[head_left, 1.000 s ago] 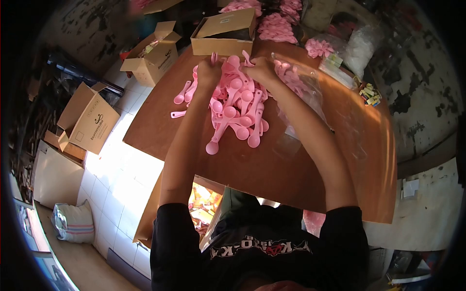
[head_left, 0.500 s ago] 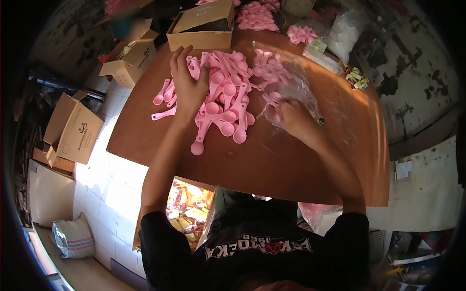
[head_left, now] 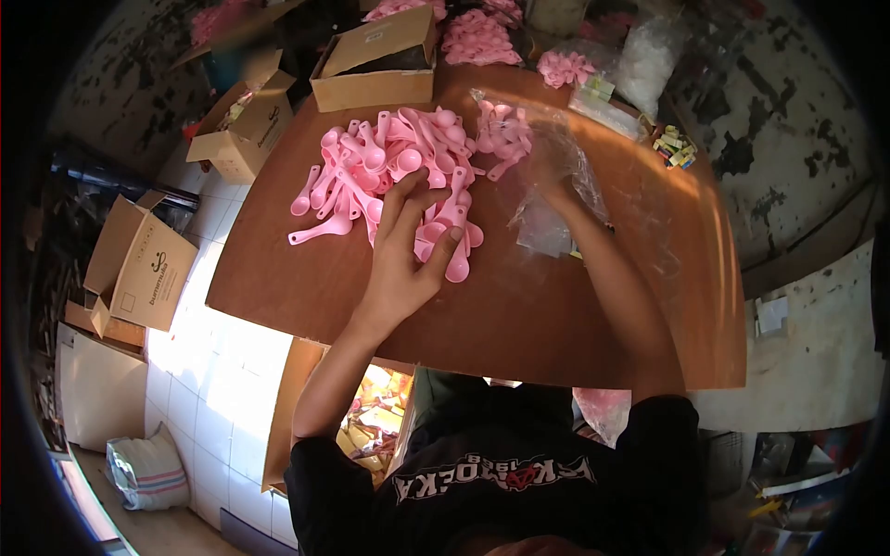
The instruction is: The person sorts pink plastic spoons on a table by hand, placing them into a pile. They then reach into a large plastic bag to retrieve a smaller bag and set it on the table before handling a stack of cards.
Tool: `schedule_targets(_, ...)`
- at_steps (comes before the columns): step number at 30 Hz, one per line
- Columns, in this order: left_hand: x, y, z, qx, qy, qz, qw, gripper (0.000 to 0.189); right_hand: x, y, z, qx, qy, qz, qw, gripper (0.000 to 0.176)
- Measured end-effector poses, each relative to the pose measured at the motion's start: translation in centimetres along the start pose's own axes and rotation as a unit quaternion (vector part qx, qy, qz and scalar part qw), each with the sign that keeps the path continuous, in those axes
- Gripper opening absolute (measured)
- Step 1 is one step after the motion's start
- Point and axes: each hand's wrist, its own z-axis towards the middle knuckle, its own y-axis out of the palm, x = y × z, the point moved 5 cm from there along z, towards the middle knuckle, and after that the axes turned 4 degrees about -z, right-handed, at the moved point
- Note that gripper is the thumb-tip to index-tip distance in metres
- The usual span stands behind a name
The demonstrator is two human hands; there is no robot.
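Note:
A heap of pink measuring spoons (head_left: 394, 139) lies on the brown table (head_left: 278, 269). My left hand (head_left: 403, 255) is over the near side of the heap, thumb apart from the curved fingers, fingertips right at the spoons. To the right, a clear plastic bag (head_left: 581, 167) holds more pink spoons (head_left: 503, 134) at its far left end. My right hand (head_left: 549, 176) is at the bag's middle, its fingers blurred and partly hidden by the plastic.
An open cardboard box (head_left: 371, 88) stands at the table's back edge, with bagged pink spoons (head_left: 480, 39) behind it. Small yellow pieces (head_left: 674, 148) lie at the right edge. More cartons (head_left: 139, 269) stand left; a box of colourful packets (head_left: 375, 417) sits below the front edge.
My left hand has moved from the heap's far left side toward its near side. My right hand has shifted farther up the bag, and the spoons near it no longer show there.

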Motion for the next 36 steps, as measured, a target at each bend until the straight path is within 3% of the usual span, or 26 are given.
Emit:
schedule_targets(4, -0.2, 0.0, -0.3, 0.025, -0.014, -0.007, 1.0, 0.033, 1.4, 1.8, 2.9, -0.099, 0.084, -0.037, 0.991, 0.036)
schedule_targets(6, -0.2, -0.1, -0.2, 0.028, -0.015, -0.014, 0.999, 0.033, 0.8, 2.6, 3.4, -0.115, -0.052, -0.071, 0.989, 0.042)
schedule_targets(7, -0.3, -0.1, -0.5, 0.027, -0.023, -0.022, 0.999, 0.032, 0.9, 2.2, 3.5, -0.115, -0.053, -0.07, 0.989, 0.042)
schedule_targets(9, -0.3, -0.2, -0.6, 0.03, -0.024, -0.023, 0.999, 0.032, 0.5, 2.1, 3.2, -0.238, -0.136, -0.083, 0.958, 0.047)
schedule_targets(12, -0.6, -0.4, -0.7, 0.035, -0.027, -0.025, 0.999, 0.032, 2.8, 4.7, 3.1, -0.208, -0.15, -0.096, 0.962, 0.053)
schedule_targets(13, -0.7, -0.4, -0.8, 0.031, -0.032, -0.028, 0.999, 0.032, 1.7, 3.6, 3.4, -0.209, -0.151, -0.095, 0.962, 0.053)
schedule_targets(15, -0.8, -0.3, -0.9, 0.033, -0.028, -0.022, 0.999, 0.032, 0.4, 1.7, 3.6, -0.333, -0.103, -0.154, 0.925, 0.055)
schedule_targets(18, -0.8, 0.1, -0.8, 0.032, -0.024, -0.022, 0.999, 0.032, -1.4, -1.8, 3.6, -0.378, -0.065, -0.158, 0.91, 0.064)
schedule_targets(19, -0.8, 0.2, -0.8, 0.032, -0.027, -0.024, 0.999, 0.031, -0.5, -1.1, 3.5, -0.378, -0.063, -0.159, 0.91, 0.064)
schedule_targets(21, -0.8, 0.4, -0.9, 0.03, -0.023, -0.02, 0.999, 0.031, -0.8, -0.6, 3.5, -0.303, -0.177, -0.131, 0.927, 0.055)
schedule_targets(22, -0.7, 0.4, -0.9, 0.028, -0.02, -0.015, 0.999, 0.031, -0.9, -0.6, 3.6, -0.303, -0.177, -0.131, 0.927, 0.055)
schedule_targets(24, -0.7, 0.5, -0.9, 0.026, -0.015, -0.008, 1.0, 0.031, -0.2, 0.0, 3.6, -0.393, -0.061, -0.144, 0.906, 0.058)
schedule_targets(25, -0.6, 0.6, -0.9, 0.022, -0.01, -0.002, 1.0, 0.031, -0.4, -0.3, 3.4, -0.393, -0.06, -0.143, 0.906, 0.058)
schedule_targets(28, -0.2, 1.0, -0.7, 0.007, -0.007, -0.008, 1.0, 0.031, 0.1, -0.5, 2.7, -0.366, -0.034, -0.132, 0.921, 0.058)
schedule_targets(30, -0.1, 1.2, -0.9, 0.004, -0.01, -0.012, 1.0, 0.031, -0.2, -0.6, 2.8, -0.26, -0.092, -0.058, 0.959, 0.053)
schedule_targets(31, -0.1, 1.4, -0.8, 0.003, -0.012, -0.016, 1.0, 0.031, -0.1, -0.1, 2.7, -0.258, -0.092, -0.059, 0.96, 0.053)
schedule_targets(33, -0.2, 1.6, -0.7, 0.001, -0.012, -0.024, 1.0, 0.031, 1.1, 1.8, 1.7, -0.358, 0.042, -0.096, 0.928, 0.048)
schedule_targets(36, -0.2, 2.1, -0.8, 0.0, -0.013, -0.037, 0.999, 0.032, 0.4, 1.7, 1.2, -0.338, -0.026, -0.073, 0.938, 0.044)
